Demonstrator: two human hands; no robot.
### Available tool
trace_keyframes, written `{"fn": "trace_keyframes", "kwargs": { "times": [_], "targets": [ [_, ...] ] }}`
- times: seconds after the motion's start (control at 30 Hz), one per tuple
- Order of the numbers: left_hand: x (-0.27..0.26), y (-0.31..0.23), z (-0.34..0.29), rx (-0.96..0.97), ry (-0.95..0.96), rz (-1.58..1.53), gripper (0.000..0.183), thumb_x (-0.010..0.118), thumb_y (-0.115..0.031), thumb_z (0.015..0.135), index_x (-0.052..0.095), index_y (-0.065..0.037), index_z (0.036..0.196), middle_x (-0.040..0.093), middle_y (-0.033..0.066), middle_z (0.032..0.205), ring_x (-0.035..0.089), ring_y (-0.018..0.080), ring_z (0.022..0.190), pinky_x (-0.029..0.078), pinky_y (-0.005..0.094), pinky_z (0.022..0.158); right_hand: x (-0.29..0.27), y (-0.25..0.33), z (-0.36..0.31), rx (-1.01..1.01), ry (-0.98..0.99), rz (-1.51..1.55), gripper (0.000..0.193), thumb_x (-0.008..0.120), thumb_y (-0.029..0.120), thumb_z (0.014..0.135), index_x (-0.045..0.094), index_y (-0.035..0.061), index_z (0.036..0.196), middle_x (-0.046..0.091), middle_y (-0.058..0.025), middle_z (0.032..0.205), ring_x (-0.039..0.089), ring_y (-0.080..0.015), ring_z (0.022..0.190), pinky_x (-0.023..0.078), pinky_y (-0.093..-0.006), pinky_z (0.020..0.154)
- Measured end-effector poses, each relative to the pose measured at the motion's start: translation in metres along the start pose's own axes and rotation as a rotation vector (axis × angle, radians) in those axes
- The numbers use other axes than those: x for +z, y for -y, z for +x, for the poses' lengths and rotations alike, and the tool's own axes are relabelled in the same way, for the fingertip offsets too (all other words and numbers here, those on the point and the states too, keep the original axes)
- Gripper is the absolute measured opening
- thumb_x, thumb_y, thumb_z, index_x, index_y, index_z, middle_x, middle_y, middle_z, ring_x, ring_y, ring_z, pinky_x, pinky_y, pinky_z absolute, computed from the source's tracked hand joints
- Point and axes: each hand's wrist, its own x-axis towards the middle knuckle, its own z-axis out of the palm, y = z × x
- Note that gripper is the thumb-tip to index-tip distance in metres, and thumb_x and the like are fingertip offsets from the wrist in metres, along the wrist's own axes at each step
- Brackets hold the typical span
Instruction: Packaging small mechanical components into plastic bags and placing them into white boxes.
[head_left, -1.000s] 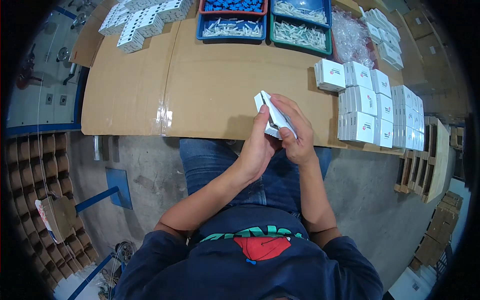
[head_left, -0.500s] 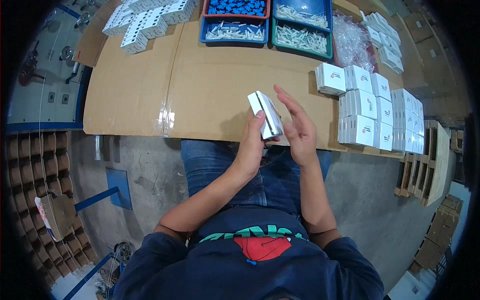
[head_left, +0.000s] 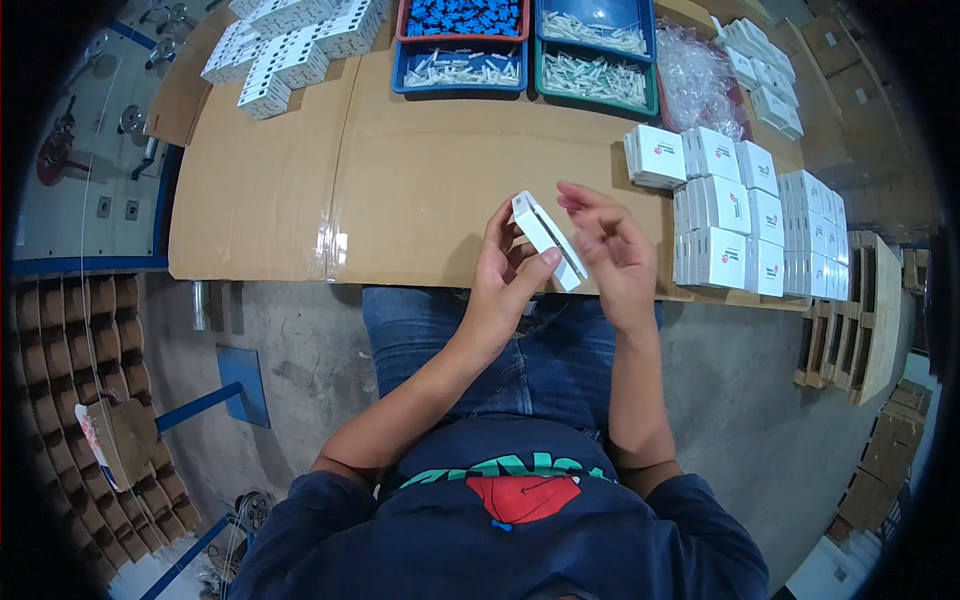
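My left hand [head_left: 507, 275] grips a small white cardboard box [head_left: 545, 238] by its lower end, tilted, above the near edge of the cardboard-covered table [head_left: 400, 190]. My right hand [head_left: 610, 250] is just right of the box with fingers spread, its fingertips near the box's upper edge; I cannot tell whether they touch it. Stacked white boxes [head_left: 740, 215] of the same kind stand to the right of my right hand.
Blue and green trays [head_left: 525, 45] of small blue and white parts sit at the table's far edge. Flat white box blanks [head_left: 290, 45] lie far left, more [head_left: 765, 70] far right beside a clear plastic bag [head_left: 700, 80]. Wooden pallets [head_left: 850, 310] stand right, cardboard dividers [head_left: 90, 370] left.
The box has risen from my lap edge toward the table and turned. My right hand has let go of it and opened, fingers now spread beside it.
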Motion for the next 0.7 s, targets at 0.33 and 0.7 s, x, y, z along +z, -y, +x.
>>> {"fn": "trace_keyframes", "kwargs": {
  "times": [0.33,0.7],
  "targets": [
    [0.001,-0.003,-0.002,-0.060,0.069,-0.231,0.066,0.048,-0.037,0.106,0.024,-0.009,0.160,0.041,0.0127,0.153,0.045,0.0242,0.139,0.042,0.0394,0.111,-0.004,0.007,-0.003,0.229,0.240,-0.074,0.077,0.084,0.022,0.084,0.048,0.0033,0.149,0.051,-0.0131,0.149,0.048,-0.0247,0.139,0.036,-0.0409,0.117],
    [0.008,-0.031,0.000,-0.455,0.138,-0.188,0.062,0.038,-0.060,0.106,0.043,-0.013,0.145,0.059,0.0062,0.127,0.061,0.0179,0.116,0.050,0.0368,0.098,0.008,0.024,-0.001,0.075,0.324,-0.278,0.072,0.076,0.009,0.079,0.052,0.0055,0.147,0.046,-0.0141,0.145,0.045,-0.0274,0.137,0.038,-0.0379,0.113]
  ]
}}
